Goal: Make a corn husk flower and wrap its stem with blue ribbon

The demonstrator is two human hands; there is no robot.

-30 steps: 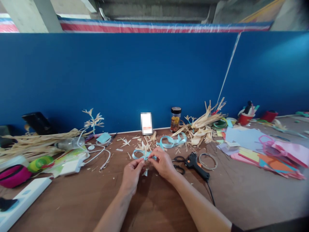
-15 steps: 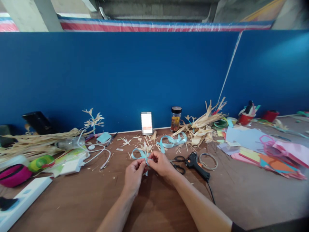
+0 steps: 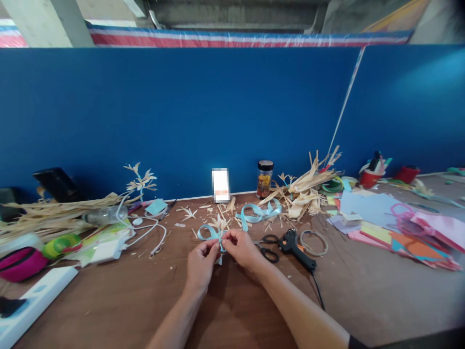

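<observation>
My left hand (image 3: 202, 265) and my right hand (image 3: 242, 248) meet at the middle of the table, fingertips pinched together. Between them is a small flower of pale dried husk (image 3: 220, 223), its petals pointing up and away from me. Light blue ribbon (image 3: 208, 232) loops out to the left of the fingertips and is wrapped at the flower's stem, where both hands pinch. The fingers partly hide the stem. Another length of blue ribbon (image 3: 257, 211) lies curled beyond my right hand. Black-handled scissors (image 3: 269, 248) lie just right of that hand, partly hidden by it.
A black glue gun (image 3: 296, 248) with a cord lies right, beside a wire coil (image 3: 314, 242). Husk scraps (image 3: 190, 213) litter the table before a blue partition (image 3: 181, 121). A jar (image 3: 265, 179), husk bundle (image 3: 308, 189), coloured papers (image 3: 370, 208) and power strip (image 3: 36, 300) stand around.
Both hands stay almost in place, with slight finger movement at the stem. The ribbon loop on the left has shifted a little and sits more upright.
</observation>
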